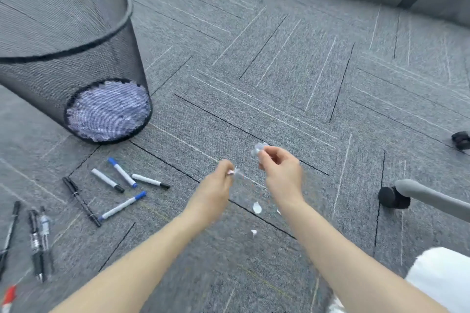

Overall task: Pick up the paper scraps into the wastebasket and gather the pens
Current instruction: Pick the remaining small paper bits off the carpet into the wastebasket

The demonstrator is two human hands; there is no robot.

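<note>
My left hand (216,181) pinches a small white paper scrap (236,171) above the grey carpet. My right hand (279,168) holds a crumpled paper scrap (257,148) in its fingertips, a little to the right and farther away. Loose scraps lie on the carpet between my forearms, one (256,208) nearer the hands and a smaller one (253,233) closer to me. The black mesh wastebasket (76,40) stands at the upper left, with white paper at its bottom. Several white markers (122,172) and a black pen (81,200) lie scattered below the basket. More black pens (38,239) lie at the far left.
A chair's grey leg with a black caster (393,197) reaches in from the right, and another caster (460,140) sits at the right edge. A red-capped pen (9,296) pokes in at the bottom left. White cloth (442,279) fills the bottom right corner. A low grey wall runs along the top.
</note>
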